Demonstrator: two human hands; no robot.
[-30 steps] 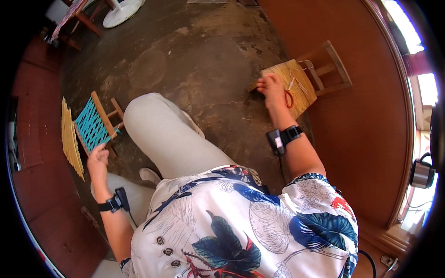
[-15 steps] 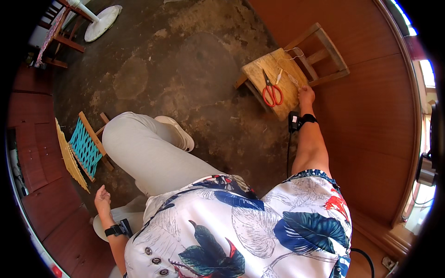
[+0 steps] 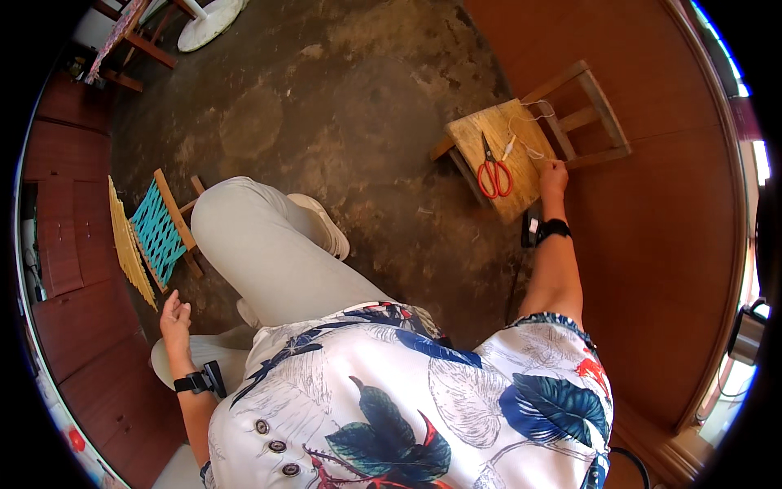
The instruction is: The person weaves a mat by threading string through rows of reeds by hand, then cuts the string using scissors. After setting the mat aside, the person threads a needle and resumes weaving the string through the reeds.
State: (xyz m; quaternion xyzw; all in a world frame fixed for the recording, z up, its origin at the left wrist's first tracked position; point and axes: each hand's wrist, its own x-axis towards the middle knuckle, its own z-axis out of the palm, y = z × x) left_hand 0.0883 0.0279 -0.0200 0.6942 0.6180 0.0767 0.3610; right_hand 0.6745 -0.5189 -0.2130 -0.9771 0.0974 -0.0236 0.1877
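Right hand (image 3: pixel 554 177) fingers curled (can't tell if gripping string (image 3: pixel 533 152)); left hand (image 3: pixel 174 319) fingers half-open, empty. Tugged string could snag scissors (image 3: pixel 490 157).

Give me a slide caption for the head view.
Right hand at the edge of a wooden chair bearing red-handled scissors; left hand near a turquoise-strung frame.

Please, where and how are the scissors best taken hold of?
Probably best by the red handle loops, coming from the wearer's side: the scissors lie on the wooden seat with loops toward the wearer and dark blades pointing away.
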